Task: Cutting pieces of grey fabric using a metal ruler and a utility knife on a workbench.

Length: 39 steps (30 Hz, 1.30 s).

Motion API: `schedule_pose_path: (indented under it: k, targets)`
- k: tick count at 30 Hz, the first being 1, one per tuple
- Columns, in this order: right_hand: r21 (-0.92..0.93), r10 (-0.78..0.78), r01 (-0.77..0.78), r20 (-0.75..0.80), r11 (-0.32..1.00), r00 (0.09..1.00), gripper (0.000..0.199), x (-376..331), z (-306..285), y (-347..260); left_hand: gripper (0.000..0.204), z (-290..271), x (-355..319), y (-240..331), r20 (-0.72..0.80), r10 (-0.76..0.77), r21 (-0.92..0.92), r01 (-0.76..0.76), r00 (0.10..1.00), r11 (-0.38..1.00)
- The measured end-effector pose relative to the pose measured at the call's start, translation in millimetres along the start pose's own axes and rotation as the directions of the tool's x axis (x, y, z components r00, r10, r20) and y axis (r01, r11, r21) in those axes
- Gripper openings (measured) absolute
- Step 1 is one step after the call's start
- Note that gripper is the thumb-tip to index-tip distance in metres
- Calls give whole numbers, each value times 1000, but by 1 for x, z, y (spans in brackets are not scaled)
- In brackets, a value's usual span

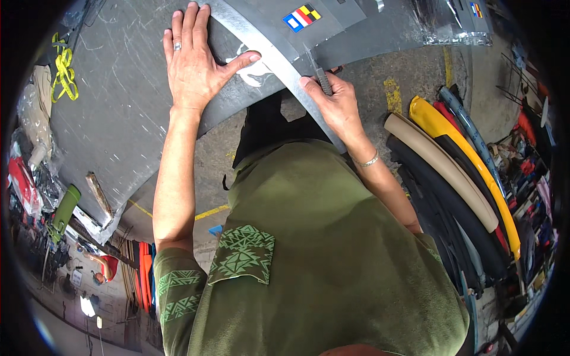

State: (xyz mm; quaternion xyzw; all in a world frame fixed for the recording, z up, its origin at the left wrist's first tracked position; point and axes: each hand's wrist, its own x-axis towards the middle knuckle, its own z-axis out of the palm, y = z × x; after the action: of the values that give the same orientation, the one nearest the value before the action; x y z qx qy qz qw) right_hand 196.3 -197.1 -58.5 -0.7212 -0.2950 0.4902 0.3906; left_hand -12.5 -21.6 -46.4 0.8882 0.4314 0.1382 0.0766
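My left hand (196,77) lies flat on the scratched grey tabletop (119,113), fingers stretched forward and thumb out toward a long metal straightedge (264,47). Its fingertips reach the straightedge's far end. A box cutter (323,80) with a grey handle is gripped in my right hand (339,110), its thin blade pointing forward beside the straightedge's right side. Beyond the blade lies a dark grey sheet (338,44) bearing a small multicoloured flag patch (301,18). The straightedge's near end runs past the table edge toward my right forearm.
A yellow strap (64,74) lies at the table's far left, near crumpled plastic wrapping (37,118). Several material rolls, including a tan roll (442,169) and a yellow roll (469,166), stand to my right. Another person in red (108,268) shows at lower left.
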Motion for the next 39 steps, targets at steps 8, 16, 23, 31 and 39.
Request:
schedule_pose_path:
  k: [8,16,23,31,39]
  targets:
    - [-9,-7,7,-2,1000,1000,40,0,-1,2,122,1,0,1,11,-8,-6,8,1000,1000]
    - [-59,-8,9,10,998,1000,41,2,-1,-1,122,-2,1,-1,12,-10,0,10,1000,1000]
    - [-38,73,-72,32,997,997,24,-2,-2,-7,122,-2,2,1,16,-60,23,59,998,998]
    - [-16,52,-51,9,999,999,19,-4,0,-8,125,-4,1,2,57,-88,7,88,994,996]
    - [15,41,-41,4,999,999,25,-5,-1,-7,125,-6,3,3,74,-108,-22,110,991,994]
